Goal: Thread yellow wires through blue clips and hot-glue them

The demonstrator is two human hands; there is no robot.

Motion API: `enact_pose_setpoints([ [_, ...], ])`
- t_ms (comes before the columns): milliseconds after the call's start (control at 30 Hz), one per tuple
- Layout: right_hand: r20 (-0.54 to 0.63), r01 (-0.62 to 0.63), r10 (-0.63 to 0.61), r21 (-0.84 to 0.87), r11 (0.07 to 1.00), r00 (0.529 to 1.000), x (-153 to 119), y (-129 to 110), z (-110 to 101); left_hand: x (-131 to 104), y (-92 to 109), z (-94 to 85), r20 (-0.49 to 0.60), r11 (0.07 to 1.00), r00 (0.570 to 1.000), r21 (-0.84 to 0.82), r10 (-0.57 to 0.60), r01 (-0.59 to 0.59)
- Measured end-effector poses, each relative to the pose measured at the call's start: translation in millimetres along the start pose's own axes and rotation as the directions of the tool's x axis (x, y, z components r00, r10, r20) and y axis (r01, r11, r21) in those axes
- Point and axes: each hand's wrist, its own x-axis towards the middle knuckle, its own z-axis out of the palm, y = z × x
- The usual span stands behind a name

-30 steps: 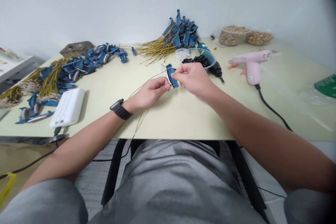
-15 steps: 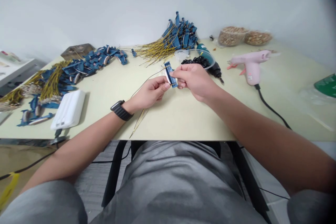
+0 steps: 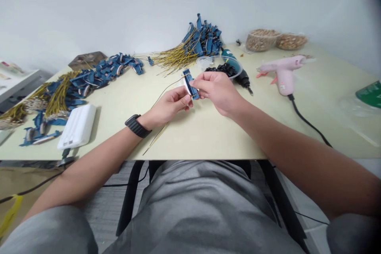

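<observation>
Midway between hands: blue piece (image 3: pixel 193 90), long axis pointing away, slightly left; left hand (image 3: pixel 167 106) pinching near end, right hand (image 3: pixel 220 90) pinching its side.

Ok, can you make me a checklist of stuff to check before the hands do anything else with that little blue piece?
1. Left hand has a grip on the blue piece: ok, its fingers pinch the lower end.
2. Right hand has a grip too: ok, thumb and fingers are on its side.
3. Thin dark wire not tangled: cannot tell, the left hand hides part.
4. Right hand not bumping the clear tub: cannot tell, they overlap in this view.
5. Pink glue gun away from both hands: ok, it lies apart, off to the right.
6. Glue gun cool: cannot tell, heat doesn't show.
</observation>
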Motion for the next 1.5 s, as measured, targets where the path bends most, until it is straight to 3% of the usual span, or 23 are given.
enact_pose_setpoints([
  [1067,-0.025,0.089,-0.092,-0.114,0.990,0.995,1.3,5.5,-0.1,1.7,1.8,-2.9,0.063,0.999,0.997,-0.037,0.039,-0.036],
  [1500,0.005,0.088,-0.088,-0.144,0.986,0.996,-1.5,3.9,0.3,1.7,0.3,-5.8,0.016,1.000,1.000,0.026,0.008,-0.009],
])
